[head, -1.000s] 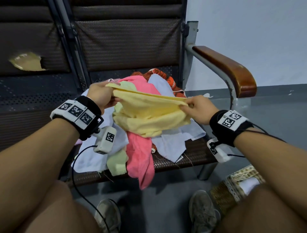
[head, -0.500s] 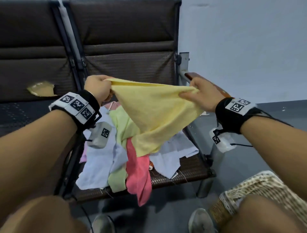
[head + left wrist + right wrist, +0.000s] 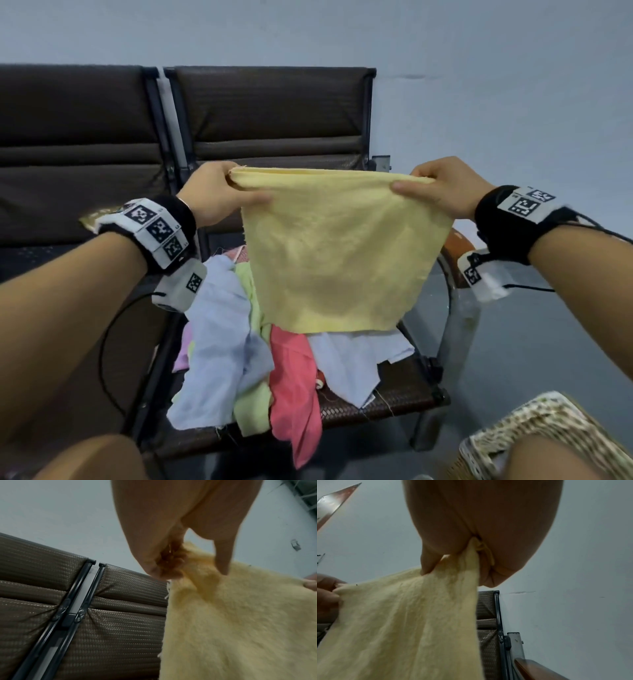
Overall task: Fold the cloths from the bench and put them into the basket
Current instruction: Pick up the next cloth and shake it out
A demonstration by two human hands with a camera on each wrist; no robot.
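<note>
Up comes the yellow cloth: a second ago it lay bunched low on the pile, and now it hangs flat and open in the centre of the frame, clear of the heap on the counter. The left hand and right hand have risen and drawn apart, pinching its top corners so the upper edge runs taut. The basket shows more at lower right.
</note>
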